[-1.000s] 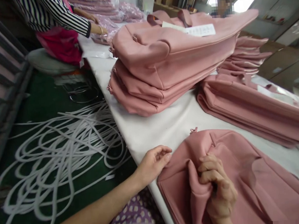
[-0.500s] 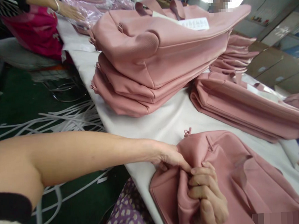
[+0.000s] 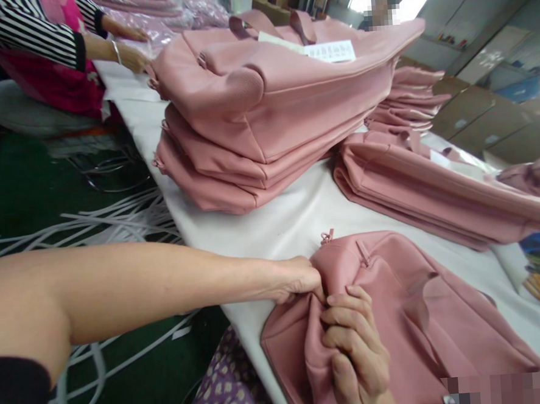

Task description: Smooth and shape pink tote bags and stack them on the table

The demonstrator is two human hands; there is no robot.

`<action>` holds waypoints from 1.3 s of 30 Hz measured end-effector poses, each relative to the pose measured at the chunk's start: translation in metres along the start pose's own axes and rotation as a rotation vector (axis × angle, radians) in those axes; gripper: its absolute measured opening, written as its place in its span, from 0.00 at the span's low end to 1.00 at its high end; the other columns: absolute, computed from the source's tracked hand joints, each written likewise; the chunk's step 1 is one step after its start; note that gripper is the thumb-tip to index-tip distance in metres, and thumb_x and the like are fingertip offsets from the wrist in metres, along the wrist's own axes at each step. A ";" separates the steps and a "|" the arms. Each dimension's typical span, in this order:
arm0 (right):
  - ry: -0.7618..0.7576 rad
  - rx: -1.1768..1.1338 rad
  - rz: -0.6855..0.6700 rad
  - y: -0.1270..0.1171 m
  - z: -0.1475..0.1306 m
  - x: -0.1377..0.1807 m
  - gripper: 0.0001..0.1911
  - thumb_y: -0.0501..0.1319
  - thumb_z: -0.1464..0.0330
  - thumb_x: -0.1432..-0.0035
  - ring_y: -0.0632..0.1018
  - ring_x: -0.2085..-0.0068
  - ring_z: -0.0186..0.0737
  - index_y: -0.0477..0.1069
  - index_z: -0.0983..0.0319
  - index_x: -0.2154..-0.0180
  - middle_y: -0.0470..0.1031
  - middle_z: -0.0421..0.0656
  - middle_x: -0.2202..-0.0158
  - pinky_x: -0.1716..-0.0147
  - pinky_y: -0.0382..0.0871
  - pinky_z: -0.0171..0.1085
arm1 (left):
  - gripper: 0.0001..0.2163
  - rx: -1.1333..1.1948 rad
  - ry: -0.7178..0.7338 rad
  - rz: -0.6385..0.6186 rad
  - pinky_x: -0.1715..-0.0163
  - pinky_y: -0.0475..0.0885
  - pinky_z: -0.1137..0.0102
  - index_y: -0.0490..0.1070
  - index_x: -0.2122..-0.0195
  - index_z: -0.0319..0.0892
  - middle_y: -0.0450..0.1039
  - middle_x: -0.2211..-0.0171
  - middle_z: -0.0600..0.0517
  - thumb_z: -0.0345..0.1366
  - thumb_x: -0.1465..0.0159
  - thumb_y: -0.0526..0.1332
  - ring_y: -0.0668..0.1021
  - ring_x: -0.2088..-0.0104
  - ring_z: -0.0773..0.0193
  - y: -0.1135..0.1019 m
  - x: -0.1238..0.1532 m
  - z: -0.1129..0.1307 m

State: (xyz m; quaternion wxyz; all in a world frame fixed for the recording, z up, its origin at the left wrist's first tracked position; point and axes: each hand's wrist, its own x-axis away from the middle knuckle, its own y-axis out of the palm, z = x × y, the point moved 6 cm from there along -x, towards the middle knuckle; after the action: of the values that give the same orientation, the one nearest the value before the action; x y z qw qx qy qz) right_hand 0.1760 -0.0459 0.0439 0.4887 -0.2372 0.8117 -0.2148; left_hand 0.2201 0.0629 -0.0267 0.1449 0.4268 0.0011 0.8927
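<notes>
A limp pink bag (image 3: pixel 424 326) lies on the white table (image 3: pixel 280 226) right in front of me. My left hand (image 3: pixel 297 278) reaches across from the left and pinches the bag's bunched near corner. Just below it, my right hand (image 3: pixel 356 349) is closed in a fist around a fold of the same bag. A small zipper pull (image 3: pixel 327 236) sticks out at the bag's far corner.
A stack of pink bags (image 3: pixel 265 117) with a paper slip (image 3: pixel 329 51) stands behind, and more pink bags (image 3: pixel 434 186) lie at the right. A person in a striped sleeve (image 3: pixel 31 40) works at the far left. White cords (image 3: pixel 116 223) sprawl on the green floor.
My left hand went from resting loosely at the table edge to gripping the bag's corner beside my right hand. The view shifted slightly left.
</notes>
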 end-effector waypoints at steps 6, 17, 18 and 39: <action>0.015 0.073 -0.046 -0.008 0.004 0.012 0.13 0.53 0.75 0.48 0.70 0.50 0.50 0.70 0.62 0.61 0.74 0.47 0.57 0.46 0.57 0.57 | 0.05 0.170 0.221 0.155 0.81 0.58 0.75 0.66 0.80 0.39 0.65 0.85 0.57 0.30 0.54 0.63 0.66 0.82 0.71 -0.019 0.020 -0.009; 0.267 0.284 -0.328 0.036 0.030 0.030 0.33 0.46 0.63 0.34 0.51 0.33 0.51 0.39 0.66 0.33 0.48 0.53 0.33 0.36 0.32 0.58 | 0.12 0.453 0.559 0.618 0.75 0.63 0.75 0.65 0.75 0.40 0.66 0.79 0.57 0.41 0.47 0.65 0.68 0.76 0.71 -0.032 0.056 -0.089; 0.277 0.294 -0.380 0.042 0.033 0.032 0.33 0.46 0.62 0.34 0.50 0.33 0.50 0.38 0.65 0.33 0.49 0.52 0.33 0.36 0.31 0.58 | 0.12 0.466 0.544 0.610 0.74 0.63 0.75 0.65 0.75 0.40 0.66 0.79 0.57 0.42 0.48 0.65 0.68 0.76 0.71 -0.034 0.054 -0.091; 0.219 0.249 -0.392 0.038 0.035 0.035 0.31 0.48 0.61 0.33 0.54 0.34 0.49 0.42 0.59 0.33 0.54 0.50 0.35 0.37 0.35 0.60 | 0.26 0.014 0.589 0.230 0.81 0.49 0.74 0.61 0.79 0.40 0.54 0.85 0.60 0.61 0.43 0.57 0.55 0.83 0.74 -0.058 0.045 -0.059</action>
State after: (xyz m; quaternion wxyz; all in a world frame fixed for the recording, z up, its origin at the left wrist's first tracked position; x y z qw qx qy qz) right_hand 0.1859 -0.0405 -0.0173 0.3722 -0.3035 0.7655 -0.4282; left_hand 0.1632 0.1370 -0.0370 0.0335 0.1481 0.0009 0.9884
